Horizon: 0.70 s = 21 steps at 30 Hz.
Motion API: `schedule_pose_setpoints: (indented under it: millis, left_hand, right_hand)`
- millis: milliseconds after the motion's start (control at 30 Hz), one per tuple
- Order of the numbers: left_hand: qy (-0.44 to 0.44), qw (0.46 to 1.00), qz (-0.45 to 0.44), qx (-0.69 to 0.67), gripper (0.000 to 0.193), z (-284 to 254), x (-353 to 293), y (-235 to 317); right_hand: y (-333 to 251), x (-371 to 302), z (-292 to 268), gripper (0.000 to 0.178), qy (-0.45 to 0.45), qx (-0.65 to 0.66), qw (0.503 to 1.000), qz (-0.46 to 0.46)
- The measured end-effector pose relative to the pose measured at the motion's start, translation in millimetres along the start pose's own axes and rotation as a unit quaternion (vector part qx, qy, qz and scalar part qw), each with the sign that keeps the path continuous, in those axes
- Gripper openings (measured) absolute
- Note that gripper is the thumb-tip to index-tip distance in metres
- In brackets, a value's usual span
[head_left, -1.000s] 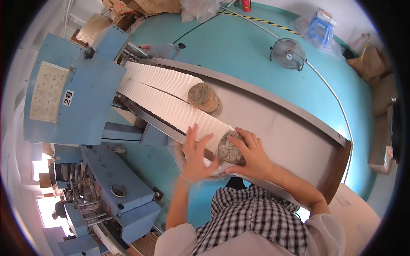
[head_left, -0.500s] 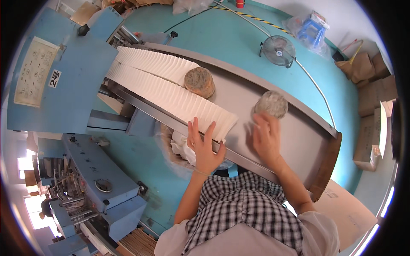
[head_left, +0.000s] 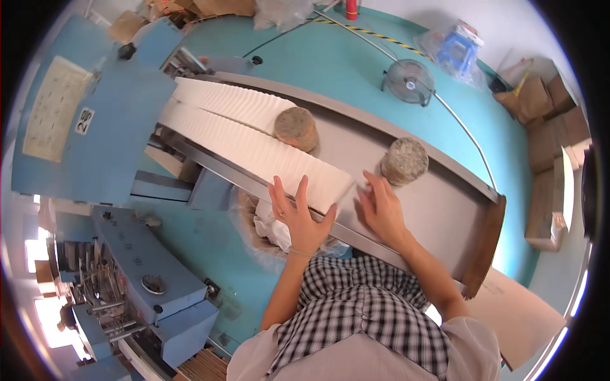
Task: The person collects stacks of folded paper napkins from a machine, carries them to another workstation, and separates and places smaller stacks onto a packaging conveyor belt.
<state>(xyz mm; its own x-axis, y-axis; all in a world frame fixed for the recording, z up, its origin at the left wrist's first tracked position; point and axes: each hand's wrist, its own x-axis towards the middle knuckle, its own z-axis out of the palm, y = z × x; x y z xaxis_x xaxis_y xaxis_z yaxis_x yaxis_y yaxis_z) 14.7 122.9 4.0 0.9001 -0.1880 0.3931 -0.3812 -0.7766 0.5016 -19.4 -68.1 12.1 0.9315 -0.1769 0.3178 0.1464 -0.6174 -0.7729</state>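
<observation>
Two long rows of ribbed white paper-like pieces, packed on edge, lie in a grey metal trough; these are the far row (head_left: 235, 96) and the near row (head_left: 254, 149). Against the end of the far row stands a brown, rough cylindrical block (head_left: 296, 129). My left hand (head_left: 300, 219) has its fingers spread at the front side of the near row, close to its right end. My right hand (head_left: 383, 213) is empty with fingers apart, between that end and a grey, rough cylindrical block (head_left: 405, 161) standing farther right.
The grey trough (head_left: 445, 213) ends at a brown end piece (head_left: 486, 244). A blue machine (head_left: 95, 114) stands at its left end, another (head_left: 152, 267) at lower left. Below the trough is a plastic-lined container (head_left: 254, 238) with white scraps. A floor fan (head_left: 410, 82) stands beyond.
My right hand has left the grey cylindrical block and moved left toward the near row's end. That block now stands alone. My left hand remains by the row, its fingers slightly more spread.
</observation>
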Motion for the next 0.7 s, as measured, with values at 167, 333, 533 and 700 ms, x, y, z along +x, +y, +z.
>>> schedule_pose_setpoints:
  millis: [167,333,533,700]
  left_hand:
    - [0.017,0.997,0.000,-0.072,0.091,-13.7,15.1,-46.6]
    - [0.163,0.966,-0.198,-0.043,0.095,-15.3,85.3,-142.5]
    - [0.123,0.951,-0.283,-0.003,0.104,-41.5,168.8,-239.8]
    - [0.087,0.926,-0.363,-0.053,0.106,-56.3,202.2,-262.1]
  right_hand:
    - [-28.8,-31.0,12.7,0.066,-0.097,0.089,0.987,0.092]
    - [-42.3,-36.8,38.0,0.081,-0.131,0.030,0.990,0.045]
    - [-46.9,-42.5,42.4,0.076,-0.103,0.008,0.994,0.046]
    - [-47.4,-44.0,44.8,0.075,-0.069,0.019,0.996,0.044]
